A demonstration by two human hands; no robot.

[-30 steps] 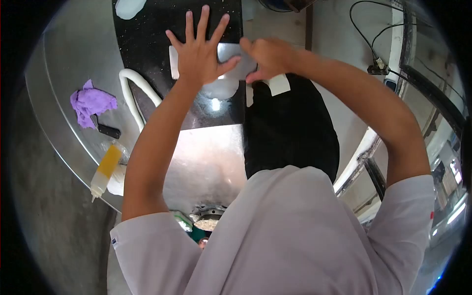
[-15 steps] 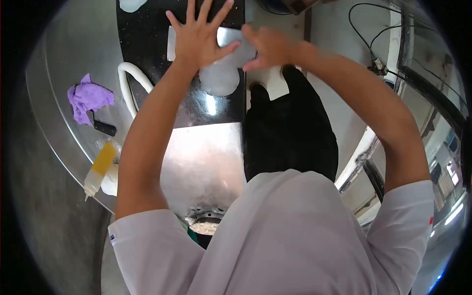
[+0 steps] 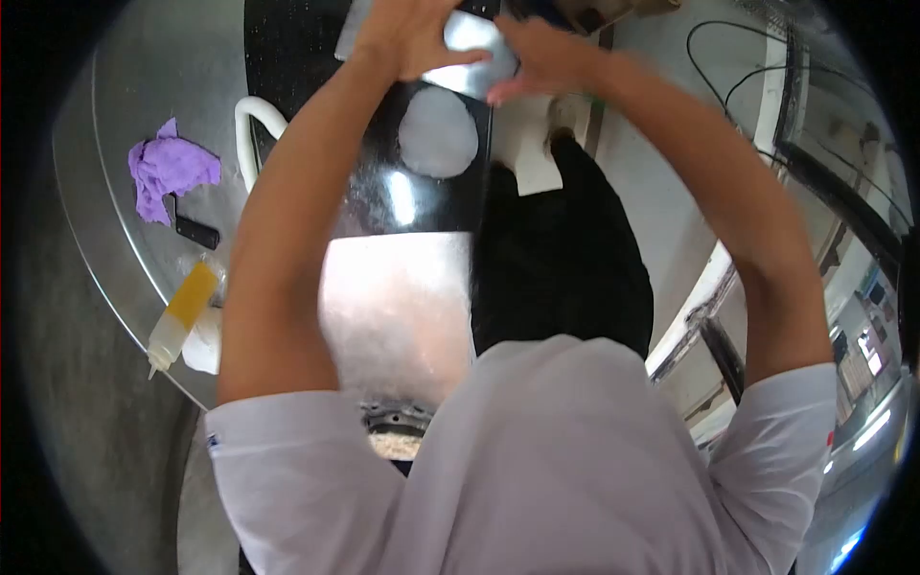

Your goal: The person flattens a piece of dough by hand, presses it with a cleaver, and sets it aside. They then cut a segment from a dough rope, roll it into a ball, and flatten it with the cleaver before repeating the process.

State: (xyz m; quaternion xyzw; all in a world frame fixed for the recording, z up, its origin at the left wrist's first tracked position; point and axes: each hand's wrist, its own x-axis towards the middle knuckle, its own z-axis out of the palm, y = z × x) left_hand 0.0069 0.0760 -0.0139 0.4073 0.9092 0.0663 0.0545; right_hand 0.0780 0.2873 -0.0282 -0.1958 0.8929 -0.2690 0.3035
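My left hand [image 3: 407, 38] lies on a shiny flat metal plate [image 3: 476, 43] at the top of the view, with its thumb stretched out. Its other fingers are partly cut off by the frame's upper edge. At the plate's right end, my right hand [image 3: 551, 59] grips it, thumb and fingers on either side of the corner. Just below the plate, a flat, round, whitish piece that looks like dough [image 3: 438, 132] rests on the glossy black work surface [image 3: 369, 206].
To the left on the metal table [image 3: 105, 125] are a purple cloth [image 3: 171, 171], a black-handled tool [image 3: 197, 233], a squeeze bottle with yellow contents [image 3: 182, 311] and a white curved tube [image 3: 251, 129]. A bare metal panel [image 3: 398, 307] lies nearer me. Cables [image 3: 704, 67] hang at right.
Both hands and the metal plate have moved up, away from me. More of the round whitish piece now shows below the plate.
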